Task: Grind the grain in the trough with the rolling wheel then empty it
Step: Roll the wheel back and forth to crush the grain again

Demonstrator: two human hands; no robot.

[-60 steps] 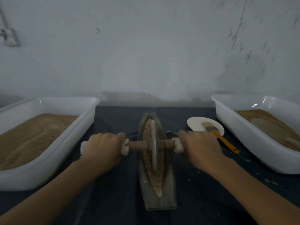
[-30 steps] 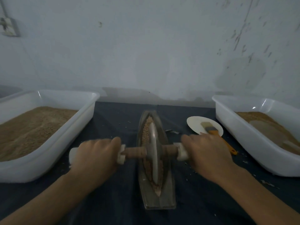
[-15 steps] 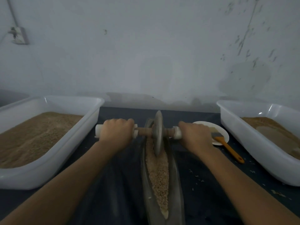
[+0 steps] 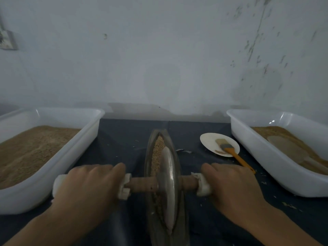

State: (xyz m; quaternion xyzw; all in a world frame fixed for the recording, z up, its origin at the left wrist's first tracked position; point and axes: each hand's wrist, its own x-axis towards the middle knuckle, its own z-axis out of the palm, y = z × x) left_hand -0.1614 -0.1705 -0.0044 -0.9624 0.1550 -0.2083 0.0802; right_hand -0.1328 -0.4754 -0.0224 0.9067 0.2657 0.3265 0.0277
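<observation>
I've got the left hand (image 4: 85, 189) and right hand (image 4: 234, 190) w/ fingers curled tight round the white-wrapped axle ends, either side of the trough (image 4: 179, 162). Rolling wheel (image 4: 168, 185) stands upright in the trough's near half. Grain (image 4: 157, 153) shows in its far half. Brush (image 4: 230, 151) lies on a plate (image 4: 207, 141) right of the trough; white tubs (image 4: 92, 132) flank it.

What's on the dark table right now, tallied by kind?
White plastic tubs of brown grain: 2
Grey boat-shaped troughs: 1
Metal rolling wheels on wooden axle: 1
White round plates: 1
Orange-handled brushes: 1
Total: 6
</observation>
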